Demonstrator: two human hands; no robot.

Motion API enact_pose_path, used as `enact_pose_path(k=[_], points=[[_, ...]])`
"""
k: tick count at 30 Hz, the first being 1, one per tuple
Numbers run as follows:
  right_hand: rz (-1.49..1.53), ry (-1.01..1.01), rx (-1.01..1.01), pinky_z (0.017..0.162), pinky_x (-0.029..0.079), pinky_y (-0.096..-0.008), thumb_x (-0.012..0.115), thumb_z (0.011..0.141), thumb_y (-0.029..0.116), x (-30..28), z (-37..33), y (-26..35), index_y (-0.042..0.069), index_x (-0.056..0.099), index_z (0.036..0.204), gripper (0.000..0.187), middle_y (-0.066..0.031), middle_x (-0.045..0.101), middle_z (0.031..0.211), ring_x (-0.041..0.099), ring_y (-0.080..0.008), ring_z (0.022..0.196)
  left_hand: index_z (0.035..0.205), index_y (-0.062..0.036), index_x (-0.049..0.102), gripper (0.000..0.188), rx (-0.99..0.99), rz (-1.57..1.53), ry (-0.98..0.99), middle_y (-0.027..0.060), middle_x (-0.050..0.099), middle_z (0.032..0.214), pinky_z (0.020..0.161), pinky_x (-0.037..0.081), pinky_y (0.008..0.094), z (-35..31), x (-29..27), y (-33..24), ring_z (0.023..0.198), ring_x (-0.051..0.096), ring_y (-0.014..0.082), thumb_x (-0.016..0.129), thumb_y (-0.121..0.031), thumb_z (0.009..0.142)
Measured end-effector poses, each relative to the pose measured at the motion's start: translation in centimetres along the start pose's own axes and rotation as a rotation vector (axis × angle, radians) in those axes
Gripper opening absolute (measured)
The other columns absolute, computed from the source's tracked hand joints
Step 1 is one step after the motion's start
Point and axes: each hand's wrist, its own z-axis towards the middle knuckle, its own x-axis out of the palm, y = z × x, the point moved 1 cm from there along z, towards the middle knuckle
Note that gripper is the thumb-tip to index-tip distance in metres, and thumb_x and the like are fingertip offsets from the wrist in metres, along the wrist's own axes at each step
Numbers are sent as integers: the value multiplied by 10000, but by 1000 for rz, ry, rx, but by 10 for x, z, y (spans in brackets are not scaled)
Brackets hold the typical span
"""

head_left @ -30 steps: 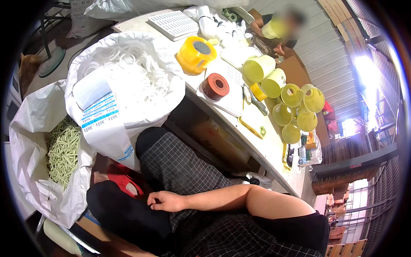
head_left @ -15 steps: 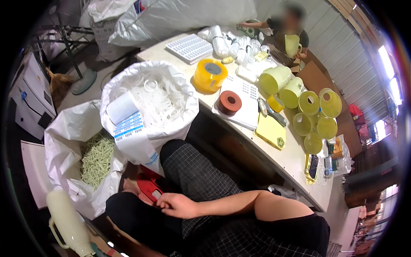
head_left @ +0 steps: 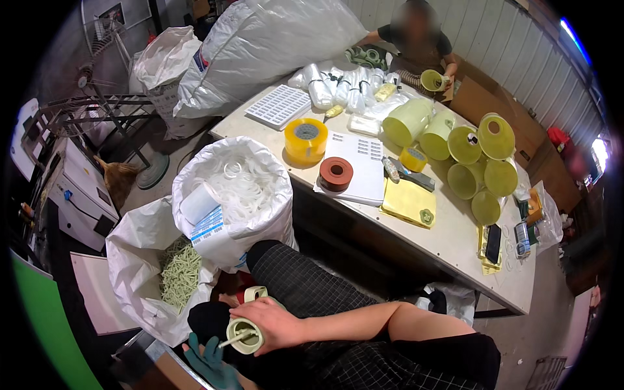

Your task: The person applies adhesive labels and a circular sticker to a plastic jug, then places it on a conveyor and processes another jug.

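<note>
On my lap, my right hand (head_left: 272, 320) is bare and wrapped round a pale green jug (head_left: 235, 350), its round end facing up toward me. A pale green stick (head_left: 231, 340) pokes out of that opening. The jug's handle seems to be the light loop (head_left: 255, 292) beyond my fingers. My left hand (head_left: 213, 365), in a teal glove, is low beside the jug with its fingers spread. The stick's outer end lies close to those fingertips; whether they touch is unclear. A white sack of similar pale green sticks (head_left: 181, 276) stands just beyond.
Another white sack (head_left: 279, 221) holds clear rings. On the table (head_left: 296, 179) are yellow tape (head_left: 305, 141), a red-brown roll (head_left: 336, 173), a yellow pad (head_left: 408, 205) and several pale green vessels (head_left: 465, 179). Across it, a person (head_left: 416, 49) holds a similar vessel (head_left: 432, 80).
The jug has come from the lower left onto my lap, and my right hand now grips it. My left hand has moved into view beside it. The view has shifted.
</note>
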Motion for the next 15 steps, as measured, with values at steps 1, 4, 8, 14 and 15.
enact_pose_path(k=[1,4,8,14,15], points=[[-10,-1,4,1151,359,-481,999,584,302,-3,-1,-7,92,428,1547,1139,-115,569,1460,522,-318,1385,1640,-20,207,904,-136,-120,18,213,346,1646,1091,491,446,12,-2,39,1310,544,324,724,-228,929],[-17,-14,-24,1164,356,-484,952,673,299,-13,-6,-23,68,433,1525,1024,-149,517,1534,489,-348,1423,1502,-38,451,630,334,379,365,193,479,1524,1138,435,528,-18,67,12,1411,466,373,669,-365,1010],[-40,-114,-75,1191,343,-500,873,774,270,-15,-16,-30,35,428,1517,898,-202,447,1601,435,-382,1477,1185,-78,640,340,873,980,320,172,619,1325,1117,425,627,-19,89,18,1235,586,396,662,-367,1006],[-30,-224,-333,1045,478,-539,827,721,212,-8,-8,-32,18,545,1411,770,-211,603,1391,590,-437,1295,1130,-16,683,308,789,970,523,194,681,1144,1092,432,679,-19,79,1,1148,621,438,700,-258,940],[-32,-147,-219,1019,489,-533,814,729,217,-13,-8,-32,33,568,1386,725,-209,605,1382,593,-439,1280,1155,-17,693,337,716,1024,561,202,681,1164,1110,423,658,-23,74,11,1162,613,434,713,-243,905]])
